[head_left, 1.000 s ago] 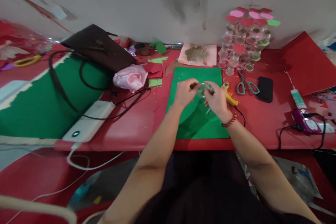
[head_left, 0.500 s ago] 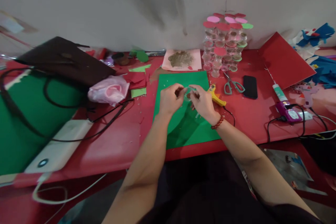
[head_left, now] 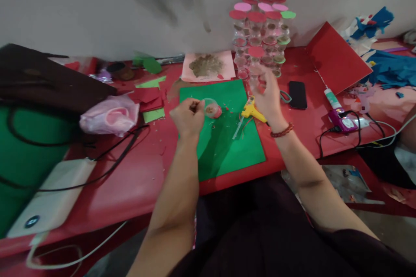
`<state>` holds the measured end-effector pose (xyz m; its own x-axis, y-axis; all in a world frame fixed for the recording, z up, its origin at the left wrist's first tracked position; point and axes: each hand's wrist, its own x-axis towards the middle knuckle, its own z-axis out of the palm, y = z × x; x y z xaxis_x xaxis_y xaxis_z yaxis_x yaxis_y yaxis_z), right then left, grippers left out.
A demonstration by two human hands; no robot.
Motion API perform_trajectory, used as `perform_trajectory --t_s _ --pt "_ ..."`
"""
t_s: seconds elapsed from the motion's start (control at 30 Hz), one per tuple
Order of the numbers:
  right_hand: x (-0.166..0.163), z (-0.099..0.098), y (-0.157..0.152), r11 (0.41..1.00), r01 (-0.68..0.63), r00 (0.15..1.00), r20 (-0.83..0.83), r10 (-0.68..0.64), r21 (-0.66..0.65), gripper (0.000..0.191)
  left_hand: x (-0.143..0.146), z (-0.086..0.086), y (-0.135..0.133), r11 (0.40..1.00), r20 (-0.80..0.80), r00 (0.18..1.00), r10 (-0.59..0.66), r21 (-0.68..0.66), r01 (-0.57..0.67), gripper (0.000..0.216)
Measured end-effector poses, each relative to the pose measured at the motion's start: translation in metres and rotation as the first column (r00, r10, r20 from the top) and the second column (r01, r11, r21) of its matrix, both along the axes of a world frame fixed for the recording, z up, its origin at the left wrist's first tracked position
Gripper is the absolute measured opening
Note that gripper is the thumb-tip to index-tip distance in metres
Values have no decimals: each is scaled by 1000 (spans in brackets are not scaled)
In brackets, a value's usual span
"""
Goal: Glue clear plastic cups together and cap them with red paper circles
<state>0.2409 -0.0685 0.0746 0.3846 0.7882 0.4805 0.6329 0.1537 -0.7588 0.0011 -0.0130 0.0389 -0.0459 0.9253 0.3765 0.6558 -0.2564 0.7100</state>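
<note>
My left hand (head_left: pixel 188 117) is closed in a pinch on the rim of a small clear plastic cup (head_left: pixel 209 106), tilted above a green sheet (head_left: pixel 227 151). Something brown and a reddish end show through the cup. My right hand (head_left: pixel 268 95), wearing a red beaded bracelet, reaches forward with fingers apart, right beside a tower of stacked clear cups (head_left: pixel 256 37) topped with pink, red and green discs. Whether its fingertips touch the front cups, I cannot tell. Below that hand a yellow glue gun (head_left: pixel 251 110) lies with a glue stick (head_left: pixel 238 127) next to it.
Grey-handled scissors (head_left: pixel 286 96), partly hidden, and a black phone (head_left: pixel 297 94) lie right. Beyond are a purple power socket (head_left: pixel 342 119) with cords and a red board (head_left: pixel 338 58). Brown grains cover a pink sheet (head_left: pixel 227 58) behind. Pink satin cloth (head_left: pixel 112 114) and a white device (head_left: pixel 52 194) sit left.
My right hand has left the cup and moved forward and right toward the tower, its fingers spreading. My left hand still holds the cup. The view has shifted to the right.
</note>
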Motion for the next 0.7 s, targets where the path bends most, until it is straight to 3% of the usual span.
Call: perform_trajectory --t_s 0.13,0.23,0.3,0.43,0.7 --pt "95 -6 -7 975 212 977 44 -210 -69 45 4 5 -3 1000 1 1000 -2 -16 2 10" --pt "131 -24 -28 861 441 894 45 -445 -253 48 7 7 -5 1000 -16 1000 -14 -16 13 10" --pt "132 -39 -39 842 448 893 177 -413 -301 47 7 6 -5 1000 -22 1000 -10 -14 9 11" --pt "108 -58 -42 879 328 903 388 -185 -346 47 4 0 0 1000 -30 999 -14 4 14 12" --pt "84 -52 -54 831 288 878 478 -31 -476 48 4 -4 0 999 -4 999 -34 -11 34 14"
